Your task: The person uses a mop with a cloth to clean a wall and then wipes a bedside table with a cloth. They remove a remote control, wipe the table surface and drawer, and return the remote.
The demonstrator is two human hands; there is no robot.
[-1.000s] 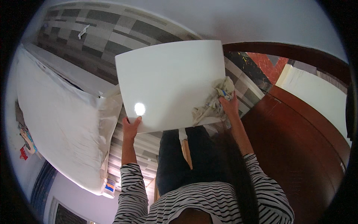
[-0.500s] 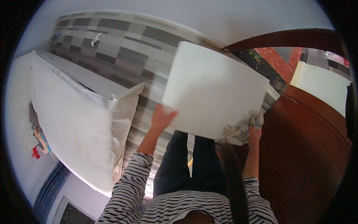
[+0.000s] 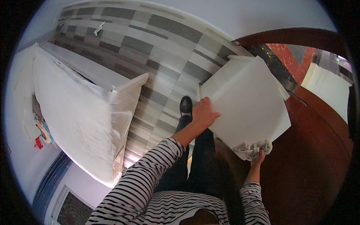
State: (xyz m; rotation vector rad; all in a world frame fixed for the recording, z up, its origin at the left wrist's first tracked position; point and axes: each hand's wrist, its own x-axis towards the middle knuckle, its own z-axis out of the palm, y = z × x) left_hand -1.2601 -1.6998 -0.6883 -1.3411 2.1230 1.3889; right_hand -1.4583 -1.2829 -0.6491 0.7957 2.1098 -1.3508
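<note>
In front of me and to the right is a white box-like piece of furniture (image 3: 251, 101), like a small cabinet, with a flat top and a side face showing. My left hand (image 3: 203, 113) grips its left edge, fingers bent over the side and thumb on the flat face. At its near corner my right hand (image 3: 259, 156) holds a crumpled pale grey cloth (image 3: 251, 150), which lies against the edge. The fingers under the cloth are partly hidden.
A bed with a white cover (image 3: 78, 116) stands on the left. Patterned grey floor (image 3: 168, 41) runs beyond it, with a scrap of white paper (image 3: 99, 28) on it. On the right lies dark red-brown flooring (image 3: 311, 157); a white panel (image 3: 328, 86) stands past it.
The white cabinet has turned and shifted right and nearer, and its side face now shows. My left hand has moved right with it. The cloth and right hand sit a little lower.
</note>
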